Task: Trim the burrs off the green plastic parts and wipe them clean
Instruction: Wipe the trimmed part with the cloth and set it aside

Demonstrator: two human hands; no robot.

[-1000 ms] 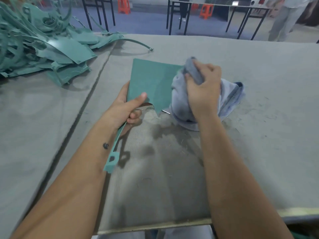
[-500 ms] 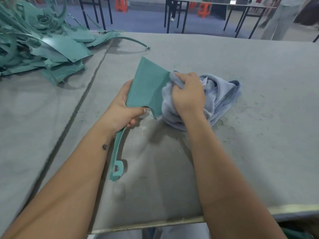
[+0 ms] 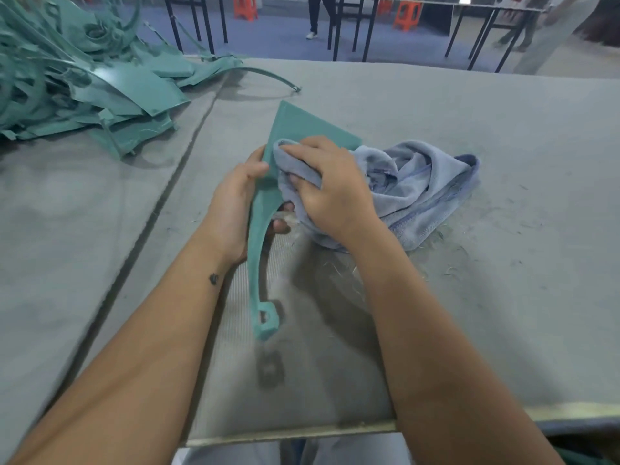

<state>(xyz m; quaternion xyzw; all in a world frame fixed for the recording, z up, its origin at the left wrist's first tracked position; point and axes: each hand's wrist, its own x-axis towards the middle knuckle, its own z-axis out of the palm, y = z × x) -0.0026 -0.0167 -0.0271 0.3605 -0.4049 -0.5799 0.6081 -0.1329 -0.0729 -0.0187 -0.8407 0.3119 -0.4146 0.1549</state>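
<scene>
We've got the flat green plastic part w/ a wide triangular blade and a long thin stem (image 3: 303, 129) tilted up off the grey felt-covered table (image 3: 503, 162); our left hand (image 3: 235, 209) grips it at the neck, thumb on the near face, fingers curled round behind; our right hand (image 3: 332, 186) is bunched round the crumpled pale blue cloth (image 3: 426, 186), pressing it onto the blade's face.

Risks, as we judge them: the stem is thin & prob. flexes; pressing hard w/ the cloth on the blade could bend or snap it at the neck, since only one hand braces it; the stem's ringed end hangs just above the table, so a slip could knock it down; loose shavings lie on the table by the cloth, so a dragging cloth may pick them up & smear them back on; untrimmed edges could nick fingers, though we can't tell if any burrs remain.

Position: the blade sits btwn our two hands, left thumb touching its near edge, right fingertips on the cloth over its face; pile of other green plastic parts (image 3: 84, 82) lies well apart, far left.
</scene>
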